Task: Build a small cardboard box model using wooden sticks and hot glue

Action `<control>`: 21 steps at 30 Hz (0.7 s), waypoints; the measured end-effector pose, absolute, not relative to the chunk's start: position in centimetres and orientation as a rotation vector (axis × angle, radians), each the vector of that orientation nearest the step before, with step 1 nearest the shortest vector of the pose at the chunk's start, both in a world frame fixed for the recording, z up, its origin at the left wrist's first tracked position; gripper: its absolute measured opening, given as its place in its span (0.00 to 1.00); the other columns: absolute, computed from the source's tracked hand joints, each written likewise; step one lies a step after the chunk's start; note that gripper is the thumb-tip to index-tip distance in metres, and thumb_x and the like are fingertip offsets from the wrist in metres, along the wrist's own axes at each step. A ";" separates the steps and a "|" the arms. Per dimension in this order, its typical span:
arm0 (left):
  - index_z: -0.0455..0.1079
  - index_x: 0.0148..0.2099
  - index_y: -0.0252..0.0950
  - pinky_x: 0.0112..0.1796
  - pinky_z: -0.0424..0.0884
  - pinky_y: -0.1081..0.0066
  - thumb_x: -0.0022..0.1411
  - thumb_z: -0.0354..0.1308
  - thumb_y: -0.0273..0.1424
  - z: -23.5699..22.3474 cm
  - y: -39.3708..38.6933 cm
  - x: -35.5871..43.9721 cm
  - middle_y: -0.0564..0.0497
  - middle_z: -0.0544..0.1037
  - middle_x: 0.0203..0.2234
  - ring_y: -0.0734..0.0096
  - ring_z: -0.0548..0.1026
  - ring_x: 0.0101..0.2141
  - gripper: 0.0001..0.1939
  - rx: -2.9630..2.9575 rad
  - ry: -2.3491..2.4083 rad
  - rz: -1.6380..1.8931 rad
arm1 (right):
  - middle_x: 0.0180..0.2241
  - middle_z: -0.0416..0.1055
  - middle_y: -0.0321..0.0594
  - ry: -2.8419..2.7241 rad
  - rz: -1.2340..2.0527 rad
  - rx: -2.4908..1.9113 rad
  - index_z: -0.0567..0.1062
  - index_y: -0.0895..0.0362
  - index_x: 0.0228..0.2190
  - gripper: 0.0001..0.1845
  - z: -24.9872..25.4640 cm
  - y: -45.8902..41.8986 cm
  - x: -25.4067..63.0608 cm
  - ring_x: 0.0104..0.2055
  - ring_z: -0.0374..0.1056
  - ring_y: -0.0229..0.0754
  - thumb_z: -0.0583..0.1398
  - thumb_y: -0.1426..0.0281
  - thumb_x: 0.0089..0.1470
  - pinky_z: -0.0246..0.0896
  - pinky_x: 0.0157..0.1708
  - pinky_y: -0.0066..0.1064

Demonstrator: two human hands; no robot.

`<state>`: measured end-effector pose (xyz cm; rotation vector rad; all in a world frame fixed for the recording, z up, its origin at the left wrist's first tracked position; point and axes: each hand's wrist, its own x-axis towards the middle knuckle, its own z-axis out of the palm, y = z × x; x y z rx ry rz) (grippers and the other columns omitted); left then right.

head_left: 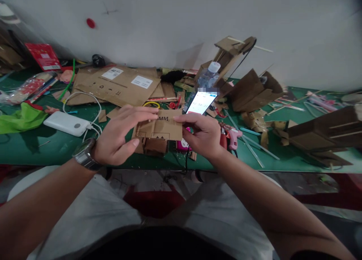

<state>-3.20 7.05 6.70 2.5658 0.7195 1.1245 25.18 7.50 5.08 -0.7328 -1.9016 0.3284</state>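
Head view: the right hand (pixel 202 133) pinches the right edge of one printed cardboard piece (pixel 172 130) between thumb and fingers. The left hand (pixel 117 135) has four fingers extended along the piece's upper-left edge, thumb spread apart, not gripping; firm contact cannot be determined. The piece is located above the front of one green table (pixel 24 152). Beyond the hands: one lit phone (pixel 203 101), one clear bottle (pixel 208 78), one white power bank (pixel 65 123), and one large cardboard sheet (pixel 121 92) bearing two white labels (pixel 141 81).
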 end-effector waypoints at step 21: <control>0.86 0.49 0.47 0.49 0.83 0.57 0.62 0.75 0.53 12.7 10.1 0.7 0.49 0.88 0.52 0.51 0.87 0.49 0.21 2.683 0.683 0.840 | 0.34 0.76 0.31 -1.709 0.784 -0.755 0.64 0.48 0.43 0.20 3.7 7.2 24.4 0.34 0.77 0.35 0.71 0.62 0.63 0.77 0.36 0.28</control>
